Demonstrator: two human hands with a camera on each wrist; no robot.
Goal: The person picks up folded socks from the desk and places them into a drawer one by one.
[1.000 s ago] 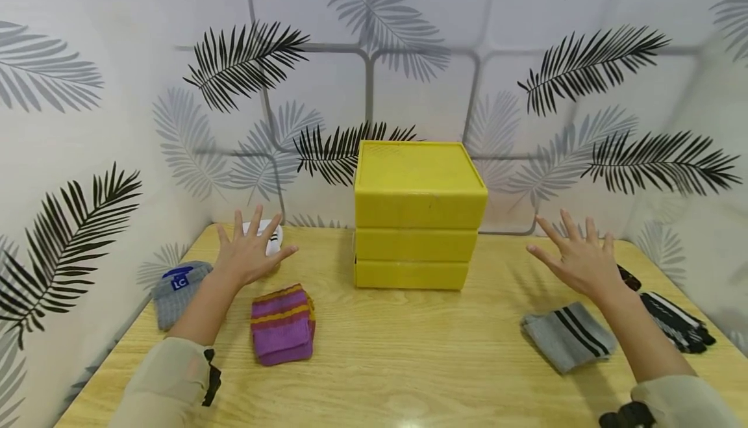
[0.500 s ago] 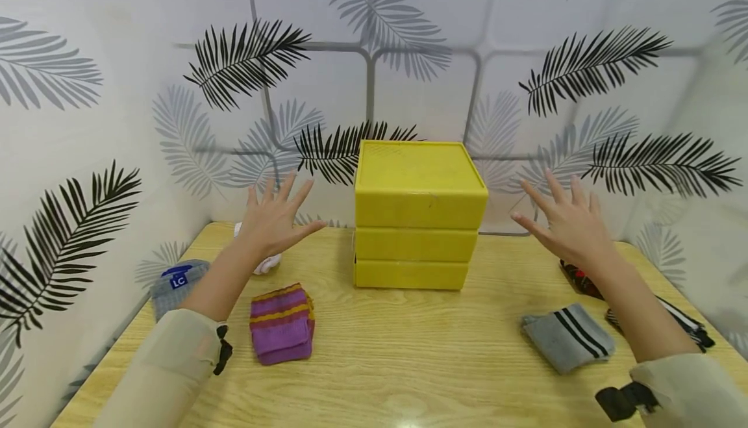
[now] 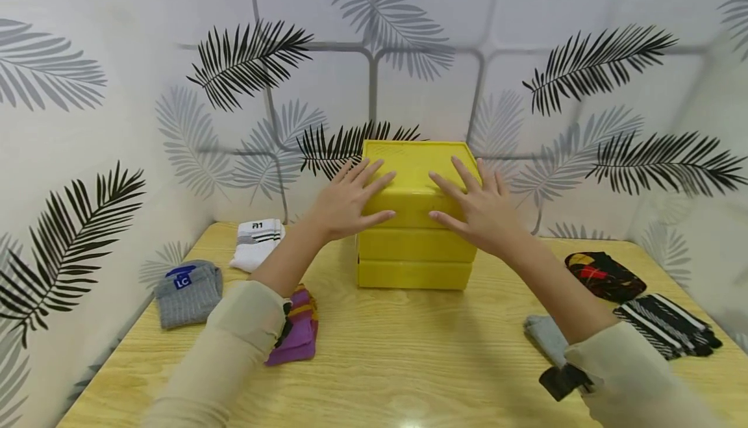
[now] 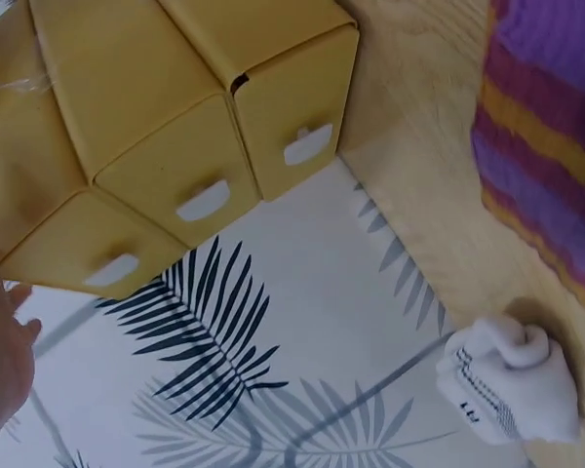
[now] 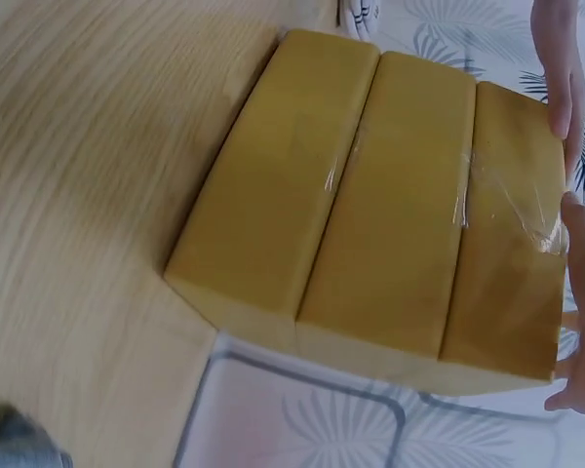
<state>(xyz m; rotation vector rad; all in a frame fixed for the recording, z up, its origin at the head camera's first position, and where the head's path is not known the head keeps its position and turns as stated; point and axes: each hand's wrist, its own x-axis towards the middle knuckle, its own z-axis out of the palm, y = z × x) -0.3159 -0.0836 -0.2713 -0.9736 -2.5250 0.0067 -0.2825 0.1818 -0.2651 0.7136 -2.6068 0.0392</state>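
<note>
Yellow drawer stack (image 3: pixel 416 220) at back centre of table (image 3: pixel 409 363), three units high. Left hand (image 3: pixel 346 202) over stack's top left front edge, fingers straight and spread, no grip closed on anything. Right hand (image 3: pixel 480 208) over top right front edge, fingers also spread flat (contact with top unit likely, hard to confirm). Left of stack: white sock (image 3: pixel 257 250), grey sock (image 3: pixel 188 291), purple striped sock (image 3: pixel 299 330) partly under left sleeve. Right of stack: dark patterned sock (image 3: pixel 604 275), black striped sock (image 3: pixel 666 324).

Plain yellow plastic three-drawer box (image 3: pixel 416 220) on light wood-grain bench (image 3: pixel 409 356). Purple sock with orange stripes (image 3: pixel 298 334), grey ribbed sock with blue label (image 3: pixel 188 291). White sock with black stripes (image 3: pixel 257 249), black sock with white stripes (image 3: pixel 666 332).
</note>
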